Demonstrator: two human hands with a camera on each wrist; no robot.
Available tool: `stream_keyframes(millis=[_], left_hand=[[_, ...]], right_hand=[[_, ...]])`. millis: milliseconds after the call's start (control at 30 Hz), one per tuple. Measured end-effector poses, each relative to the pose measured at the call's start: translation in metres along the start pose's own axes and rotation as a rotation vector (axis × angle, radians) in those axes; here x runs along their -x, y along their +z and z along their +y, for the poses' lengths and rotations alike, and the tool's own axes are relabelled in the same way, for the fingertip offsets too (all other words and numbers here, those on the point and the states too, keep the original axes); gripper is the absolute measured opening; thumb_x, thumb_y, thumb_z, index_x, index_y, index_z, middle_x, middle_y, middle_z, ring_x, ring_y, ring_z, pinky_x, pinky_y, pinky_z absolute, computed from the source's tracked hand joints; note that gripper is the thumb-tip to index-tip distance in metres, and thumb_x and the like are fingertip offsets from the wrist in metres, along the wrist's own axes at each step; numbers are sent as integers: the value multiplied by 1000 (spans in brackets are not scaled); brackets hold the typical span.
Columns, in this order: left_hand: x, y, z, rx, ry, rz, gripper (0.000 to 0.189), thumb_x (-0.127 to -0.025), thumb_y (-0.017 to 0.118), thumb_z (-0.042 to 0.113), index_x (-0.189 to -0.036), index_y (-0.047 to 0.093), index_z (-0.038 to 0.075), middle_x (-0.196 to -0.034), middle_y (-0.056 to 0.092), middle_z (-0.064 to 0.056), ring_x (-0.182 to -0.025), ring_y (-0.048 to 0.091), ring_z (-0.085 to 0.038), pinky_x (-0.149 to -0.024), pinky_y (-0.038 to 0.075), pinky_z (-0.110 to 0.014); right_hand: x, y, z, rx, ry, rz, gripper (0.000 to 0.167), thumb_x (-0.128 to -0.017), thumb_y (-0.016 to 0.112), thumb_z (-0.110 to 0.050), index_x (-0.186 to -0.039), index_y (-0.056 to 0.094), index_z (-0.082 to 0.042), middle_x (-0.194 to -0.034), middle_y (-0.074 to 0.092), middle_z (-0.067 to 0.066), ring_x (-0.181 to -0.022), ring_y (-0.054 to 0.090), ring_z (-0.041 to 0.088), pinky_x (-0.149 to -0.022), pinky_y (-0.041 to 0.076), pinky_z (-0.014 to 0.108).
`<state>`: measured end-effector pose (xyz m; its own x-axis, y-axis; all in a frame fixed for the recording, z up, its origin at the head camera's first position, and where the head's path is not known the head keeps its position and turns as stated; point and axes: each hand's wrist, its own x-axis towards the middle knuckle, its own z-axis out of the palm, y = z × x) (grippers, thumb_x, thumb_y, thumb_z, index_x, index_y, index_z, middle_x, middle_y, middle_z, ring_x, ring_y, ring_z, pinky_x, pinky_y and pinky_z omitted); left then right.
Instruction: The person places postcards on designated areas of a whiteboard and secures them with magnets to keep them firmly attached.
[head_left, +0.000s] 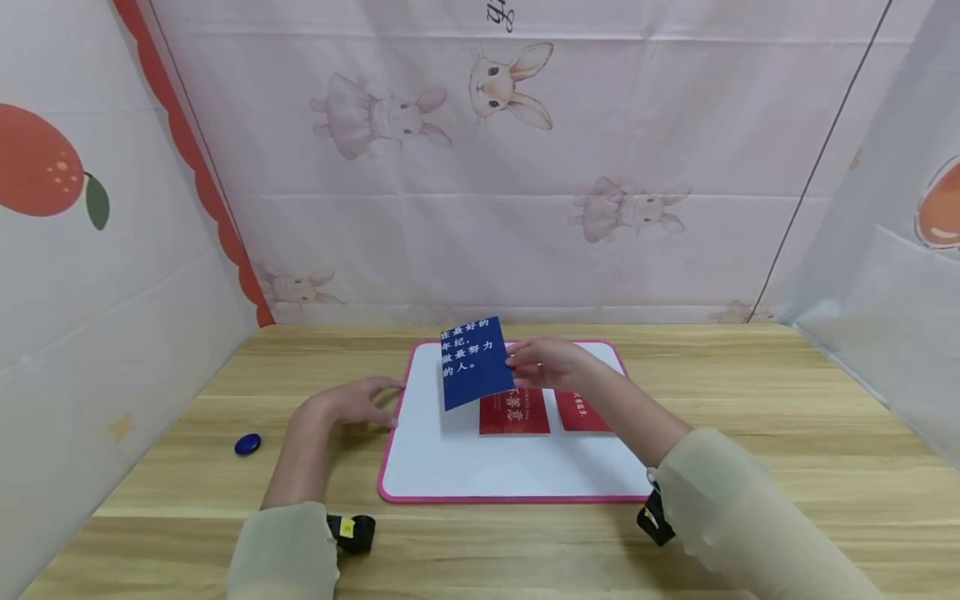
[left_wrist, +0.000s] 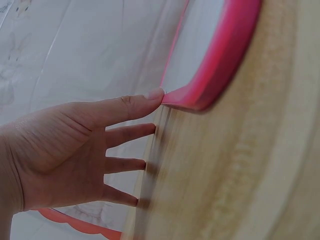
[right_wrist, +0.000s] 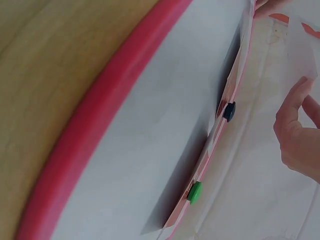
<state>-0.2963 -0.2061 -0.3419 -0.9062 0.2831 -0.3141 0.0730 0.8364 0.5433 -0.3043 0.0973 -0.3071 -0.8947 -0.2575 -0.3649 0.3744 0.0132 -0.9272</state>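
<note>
A blue card with white Chinese writing (head_left: 474, 365) is raised at a tilt over a whiteboard with a pink rim (head_left: 517, 471). My right hand (head_left: 551, 363) pinches it at its right edge, between thumb and fingers; its pale back (right_wrist: 301, 55) shows in the right wrist view. Two red cards lie on the board, one in the middle (head_left: 513, 414) and one to its right (head_left: 581, 414), partly behind my right forearm. My left hand (left_wrist: 70, 145) rests at the board's left edge, thumb tip on the pink rim, other fingers straight and spread down to the table.
A round blue magnet (head_left: 247, 444) lies on the wooden table (head_left: 172, 533), left of my left hand. On the board's red cards sit a dark magnet (right_wrist: 229, 111) and a green magnet (right_wrist: 195, 192). A rabbit-print curtain (head_left: 480, 250) stands behind the table, with side walls left and right.
</note>
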Motion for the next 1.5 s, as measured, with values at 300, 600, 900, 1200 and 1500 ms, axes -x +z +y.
stream_keyframes(millis=[300,600,900,1200,1500], left_hand=[[0,0,-1,8,-2,-7,67,-81,69,31,-140,40,17,-145,27,-17,-130,21,-41,-99,19,-63],[-2,0,0,6,-4,3,68,-81,70,32,-140,40,19,-145,28,-17,-130,22,-40,-98,20,-63],[-1,1,0,18,-8,7,68,-80,71,31,-140,41,18,-145,28,-17,-130,21,-41,-98,21,-64],[-1,2,-3,9,9,0,66,-81,70,29,-139,41,17,-145,28,-18,-131,20,-41,-100,19,-62],[-3,0,-2,1,13,0,67,-81,70,31,-140,40,18,-145,27,-17,-130,22,-40,-100,19,-61]], right_hand=[[-9,18,5,55,20,0,31,-88,57,-2,-118,54,3,-105,60,18,-86,64,25,-71,53,28],[-16,29,8,124,26,27,24,-88,57,0,-111,55,5,-94,61,17,-76,62,22,-65,53,26],[-21,37,15,171,46,58,25,-86,60,1,-111,55,4,-92,63,19,-76,63,24,-66,54,29],[-20,50,21,203,29,77,26,-84,62,3,-108,52,5,-86,59,18,-63,60,21,-62,54,30],[-27,54,24,234,45,97,27,-85,63,0,-109,53,4,-87,60,18,-67,63,22,-63,54,30]])
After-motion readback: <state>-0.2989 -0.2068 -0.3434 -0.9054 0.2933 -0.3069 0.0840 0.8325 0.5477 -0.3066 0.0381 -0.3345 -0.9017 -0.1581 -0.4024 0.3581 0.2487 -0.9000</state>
